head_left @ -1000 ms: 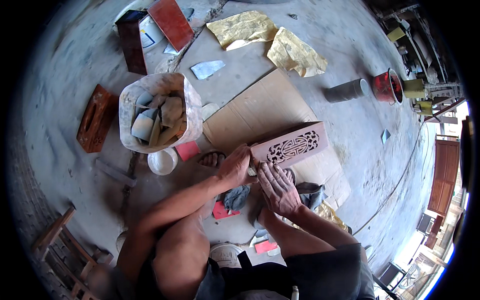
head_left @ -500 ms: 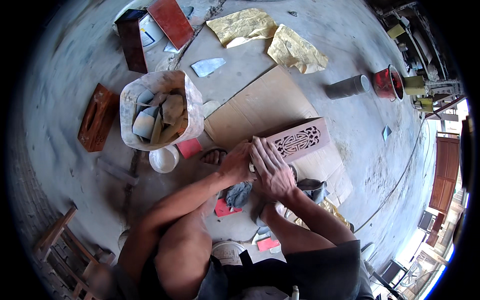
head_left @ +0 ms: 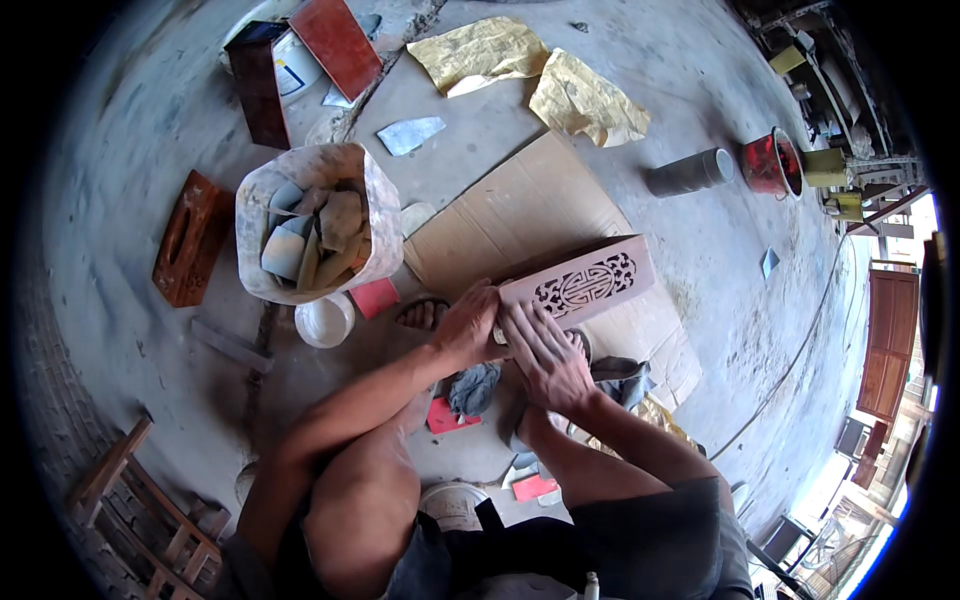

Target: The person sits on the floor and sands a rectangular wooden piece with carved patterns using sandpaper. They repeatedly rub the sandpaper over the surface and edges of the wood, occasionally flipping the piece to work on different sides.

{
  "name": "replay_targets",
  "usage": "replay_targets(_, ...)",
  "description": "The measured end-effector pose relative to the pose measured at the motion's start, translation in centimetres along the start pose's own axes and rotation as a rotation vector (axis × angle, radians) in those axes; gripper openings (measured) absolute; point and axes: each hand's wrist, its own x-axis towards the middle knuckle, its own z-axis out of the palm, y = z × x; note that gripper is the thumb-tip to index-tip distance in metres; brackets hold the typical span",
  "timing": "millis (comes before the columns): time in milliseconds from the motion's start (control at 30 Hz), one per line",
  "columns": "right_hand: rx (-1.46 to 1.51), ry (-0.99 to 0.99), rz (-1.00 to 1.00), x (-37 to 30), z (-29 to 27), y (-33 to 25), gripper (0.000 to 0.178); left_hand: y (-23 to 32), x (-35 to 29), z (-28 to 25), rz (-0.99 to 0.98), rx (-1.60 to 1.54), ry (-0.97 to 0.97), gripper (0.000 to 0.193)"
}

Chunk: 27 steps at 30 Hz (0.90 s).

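Near the centre of the frame a carved box (head_left: pixel 585 285), long and pale brown with fretwork on its side, lies on a cardboard sheet (head_left: pixel 520 215) spread over the concrete floor (head_left: pixel 130 130). The left hand (head_left: pixel 468 325) grips the box's near end, fingers curled around it. The right hand (head_left: pixel 540 355) lies just beside it with fingers spread flat against the box's lower edge, pressing rather than clasping.

A grey rag (head_left: pixel 473 388) and a red scrap (head_left: pixel 445 418) lie below the hands, between the person's bare knees. A sandalled foot (head_left: pixel 420 315) shows just left of the left hand.

Left of centre stands a sack (head_left: pixel 375 215) with its mouth rolled open, filled with pale, folded pieces that cannot be made out clearly. A white bowl (head_left: pixel 325 320) sits touching its lower side, with a red pad (head_left: pixel 375 297) beside that. Farther left lies a red-brown box (head_left: pixel 190 238).

At the top, two crumpled yellow sheets (head_left: pixel 590 100) lie near the cardboard's far edge. In the upper right a grey cylinder (head_left: pixel 688 172) lies on its side next to a red pot (head_left: pixel 770 162).
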Motion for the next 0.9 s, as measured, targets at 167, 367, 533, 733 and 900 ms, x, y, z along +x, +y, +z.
replay_targets(167,0.067,0.025,0.043,-0.3,-0.1,-0.4,0.067,0.2,-0.4,-0.2,-0.063,0.018,-0.006,0.097)
replay_targets(367,-0.108,0.117,0.079,1.4,-0.5,6.0,0.078,1.2,0.0,-0.9,-0.132,0.031,-0.061,0.098)
replay_targets(533,-0.077,0.083,0.178,1.0,-0.1,4.5,0.072,1.4,0.3,-0.6,-0.216,-0.030,-0.082,0.095)
replay_targets(733,-0.077,0.179,0.108,1.6,0.0,5.6,0.067,1.3,0.5,-1.3,-0.141,0.018,-0.071,0.095)
replay_targets(900,-0.032,0.095,0.118,2.1,0.4,2.9,0.067,0.9,0.4,-0.8,-0.174,-0.028,-0.050,0.096)
